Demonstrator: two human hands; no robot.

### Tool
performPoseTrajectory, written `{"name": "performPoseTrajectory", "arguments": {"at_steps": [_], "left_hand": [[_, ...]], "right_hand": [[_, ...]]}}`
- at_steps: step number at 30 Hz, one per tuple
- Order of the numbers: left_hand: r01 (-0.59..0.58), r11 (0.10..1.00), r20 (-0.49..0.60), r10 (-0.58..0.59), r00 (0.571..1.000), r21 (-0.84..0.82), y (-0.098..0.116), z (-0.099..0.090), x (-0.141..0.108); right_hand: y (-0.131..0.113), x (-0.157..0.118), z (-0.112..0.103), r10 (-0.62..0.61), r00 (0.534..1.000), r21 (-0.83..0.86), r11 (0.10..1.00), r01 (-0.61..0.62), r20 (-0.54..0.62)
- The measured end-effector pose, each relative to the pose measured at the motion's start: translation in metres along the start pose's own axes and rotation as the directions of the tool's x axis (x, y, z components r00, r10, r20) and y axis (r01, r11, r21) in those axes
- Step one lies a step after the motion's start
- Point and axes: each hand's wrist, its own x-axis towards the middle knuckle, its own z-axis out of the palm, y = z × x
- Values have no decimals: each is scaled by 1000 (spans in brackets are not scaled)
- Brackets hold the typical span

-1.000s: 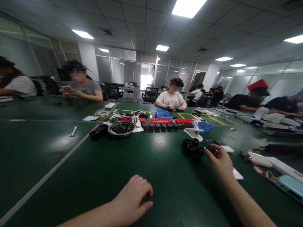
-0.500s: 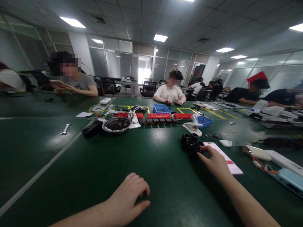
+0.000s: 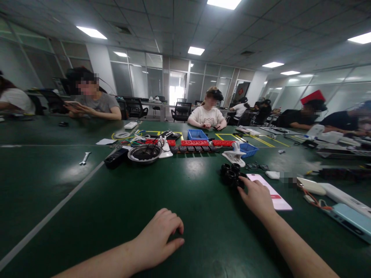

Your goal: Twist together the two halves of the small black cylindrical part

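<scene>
Several small black cylindrical pieces (image 3: pixel 230 175) stand in a tight cluster on the green table (image 3: pixel 197 200), right of centre. The thumb and fingers of my right hand (image 3: pixel 257 196) close around the nearest right piece in that cluster. Part of this piece is hidden behind my fingertips. A pink phone-like slab (image 3: pixel 272 193) lies just beyond and beside my right hand. My left hand (image 3: pixel 159 236) is low in front of me, with fingers curled and thumb apart, and holds nothing.
Behind the cluster stand a white clip base (image 3: pixel 235 155) and a blue bin (image 3: pixel 246 150). A metal bowl (image 3: pixel 145 154), a black handheld device (image 3: pixel 116 157) and a wrench (image 3: pixel 85 158) lie to the left. A light-blue power bank (image 3: pixel 352 220) is at right. People sit around the table.
The view has shifted slightly, so the table items sit a little differently in the picture. My right hand stays at the same black piece, and my left hand keeps its pose.
</scene>
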Motion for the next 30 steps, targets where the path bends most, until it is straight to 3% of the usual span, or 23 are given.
{"name": "performPoseTrajectory", "arguments": {"at_steps": [8, 12, 15, 18, 19, 20, 22, 24, 26, 30], "left_hand": [[-45, 999, -42, 46, 998, 31, -2, 5, -3], [-54, 998, -66, 57, 996, 42, -2, 4, -4], [-59, 998, -69, 62, 996, 37, -1, 3, -6], [-104, 994, -125, 108, 986, 37, 0, 7, -6], [-130, 991, -152, 134, 979, 36, 0, 10, -5], [-149, 988, -180, 153, 972, 35, -1, 15, -3], [-140, 990, -228, 143, 963, 30, -6, 26, 3], [-75, 997, -254, 79, 964, 24, -16, 37, 11], [-25, 999, -236, 34, 971, 42, -28, 47, 19], [-73, 987, -124, 91, 988, 144, -48, 67, 28]], "right_hand": [[-8, -5, 3, 25, 997, -31, 999, -28, -79], [-11, -6, -7, 75, 962, 87, 995, -53, -263], [-36, -12, -27, -20, 917, 261, 956, 134, -398], [-95, -29, -49, -276, 898, 302, 873, 383, -342], [-121, -37, -55, -381, 868, 331, 813, 479, -319], [-146, -45, -60, -535, 804, 411, 692, 594, -261], [-192, -58, -63, -755, 637, 512, 490, 706, -156], [-224, -66, -59, -828, 555, 542, 430, 722, -82], [-236, -70, -50, -858, 513, 540, 421, 729, -24], [-219, -72, -31, -866, 474, 510, 338, 791, -160]]}}
